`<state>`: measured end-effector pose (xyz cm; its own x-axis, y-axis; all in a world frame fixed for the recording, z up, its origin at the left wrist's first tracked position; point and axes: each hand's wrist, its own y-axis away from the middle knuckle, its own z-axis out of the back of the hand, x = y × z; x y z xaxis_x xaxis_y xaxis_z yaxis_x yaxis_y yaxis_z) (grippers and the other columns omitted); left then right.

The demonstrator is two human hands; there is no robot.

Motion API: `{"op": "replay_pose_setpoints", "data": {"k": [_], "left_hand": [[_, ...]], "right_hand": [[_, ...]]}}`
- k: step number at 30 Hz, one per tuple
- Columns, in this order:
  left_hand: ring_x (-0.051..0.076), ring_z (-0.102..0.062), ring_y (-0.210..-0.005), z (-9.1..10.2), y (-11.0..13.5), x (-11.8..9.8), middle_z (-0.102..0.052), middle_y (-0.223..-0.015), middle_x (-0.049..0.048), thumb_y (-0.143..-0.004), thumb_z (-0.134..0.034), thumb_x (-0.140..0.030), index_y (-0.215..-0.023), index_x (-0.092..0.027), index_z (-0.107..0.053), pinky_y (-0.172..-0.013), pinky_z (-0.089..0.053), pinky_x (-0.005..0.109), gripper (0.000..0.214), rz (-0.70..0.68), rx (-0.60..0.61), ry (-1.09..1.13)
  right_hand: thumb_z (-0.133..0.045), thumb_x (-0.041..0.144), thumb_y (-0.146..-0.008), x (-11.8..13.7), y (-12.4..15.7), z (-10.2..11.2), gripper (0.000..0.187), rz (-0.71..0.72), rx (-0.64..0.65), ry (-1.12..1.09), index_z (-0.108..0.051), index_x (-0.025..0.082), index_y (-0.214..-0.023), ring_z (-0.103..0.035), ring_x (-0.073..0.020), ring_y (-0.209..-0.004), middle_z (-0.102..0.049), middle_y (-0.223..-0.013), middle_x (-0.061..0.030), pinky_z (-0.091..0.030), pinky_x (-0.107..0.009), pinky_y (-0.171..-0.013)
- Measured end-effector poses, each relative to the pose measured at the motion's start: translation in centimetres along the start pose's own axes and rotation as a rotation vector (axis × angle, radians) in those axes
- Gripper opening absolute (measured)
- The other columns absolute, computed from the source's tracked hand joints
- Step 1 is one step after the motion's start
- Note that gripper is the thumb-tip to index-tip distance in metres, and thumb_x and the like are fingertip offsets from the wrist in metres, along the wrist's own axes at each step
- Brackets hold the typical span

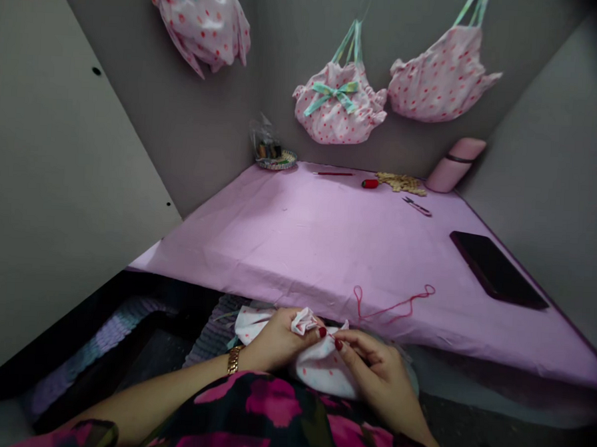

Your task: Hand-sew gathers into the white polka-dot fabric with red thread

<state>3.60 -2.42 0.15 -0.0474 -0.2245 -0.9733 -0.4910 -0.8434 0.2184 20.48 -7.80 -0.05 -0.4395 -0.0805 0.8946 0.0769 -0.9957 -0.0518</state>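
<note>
White cloth with small pink dots [323,370] lies in my lap below the table's front edge. My left hand [282,336] is closed on it, a gathered ruffle standing up between thumb and fingers. Close beside it, my right hand [374,364] pinches with thumb and forefinger at the cloth's edge. Whether a needle sits in that pinch is too small to tell. A red thread [387,310] lies in loose curves over the table edge, just above my right hand.
The pink-covered table [298,237] holds a dark phone or tablet [496,268], thread snips [417,206], a red spool [369,184], a red pencil [334,174], a tan heap [401,183], a pink bottle [456,165] and a small basket [286,161]. Dotted garments [338,122] hang behind.
</note>
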Motion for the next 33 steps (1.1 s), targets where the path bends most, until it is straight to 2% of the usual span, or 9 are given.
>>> {"op": "replay_pose_setpoints", "data": {"k": [5, 9, 18, 24, 33], "left_hand": [[0.009, -0.044, -0.057, -0.1, 0.0, 0.0, -0.052, -0.063, -0.0025, -0.068, -0.064, -0.032, -0.07, -0.013, -0.057, -0.058, -0.035, 0.022, 0.02, 0.005, 0.026, 0.02], [0.009, -0.044, -0.057, -0.1, 0.0, 0.1, -0.053, -0.063, -0.0026, -0.068, -0.064, -0.03, -0.07, -0.014, -0.057, -0.058, -0.034, 0.022, 0.018, 0.008, 0.043, 0.038], [0.01, -0.041, -0.057, -0.1, 0.0, 0.0, -0.049, -0.062, -0.0035, -0.065, -0.065, -0.029, -0.066, -0.015, -0.055, -0.058, -0.033, 0.022, 0.017, 0.028, 0.078, 0.023], [0.009, -0.038, -0.056, -0.1, 0.2, -0.4, -0.046, -0.06, -0.0047, -0.063, -0.065, -0.029, -0.063, -0.016, -0.051, -0.057, -0.031, 0.022, 0.019, 0.034, 0.097, 0.032], [0.008, -0.037, -0.056, -0.1, 0.0, 0.0, -0.045, -0.06, -0.0051, -0.062, -0.067, -0.028, -0.062, -0.015, -0.05, -0.056, -0.03, 0.022, 0.021, 0.059, 0.093, 0.097]], "right_hand": [[-0.052, 0.035, -0.08, -0.8, -0.2, -0.2, 0.026, -0.09, 0.041, -0.167, -0.067, 0.016, -0.091, -0.059, -0.0165, -0.063, -0.067, -0.073, -0.0043, -0.043, -0.022, -0.052], [-0.055, 0.037, -0.079, -1.0, -0.2, -0.2, 0.025, -0.132, 0.062, -0.267, -0.067, 0.017, -0.089, -0.059, -0.0161, -0.067, -0.067, -0.078, -0.0046, -0.043, -0.022, -0.057], [-0.059, 0.038, -0.077, -1.8, -0.6, -0.2, 0.024, -0.129, 0.149, -0.435, -0.069, 0.017, -0.084, -0.057, -0.0145, -0.066, -0.065, -0.074, -0.0044, -0.044, -0.022, -0.058], [-0.056, 0.036, -0.08, -2.2, -0.6, -0.4, 0.02, -0.072, 0.13, -0.372, -0.066, 0.018, -0.079, -0.058, -0.014, -0.068, -0.064, -0.074, -0.0028, -0.044, -0.021, -0.061], [-0.054, 0.035, -0.081, -1.6, -0.7, 0.4, 0.023, -0.015, 0.154, -0.221, -0.069, 0.019, -0.088, -0.06, -0.0172, -0.074, -0.066, -0.077, -0.0045, -0.046, -0.024, -0.065]]}}
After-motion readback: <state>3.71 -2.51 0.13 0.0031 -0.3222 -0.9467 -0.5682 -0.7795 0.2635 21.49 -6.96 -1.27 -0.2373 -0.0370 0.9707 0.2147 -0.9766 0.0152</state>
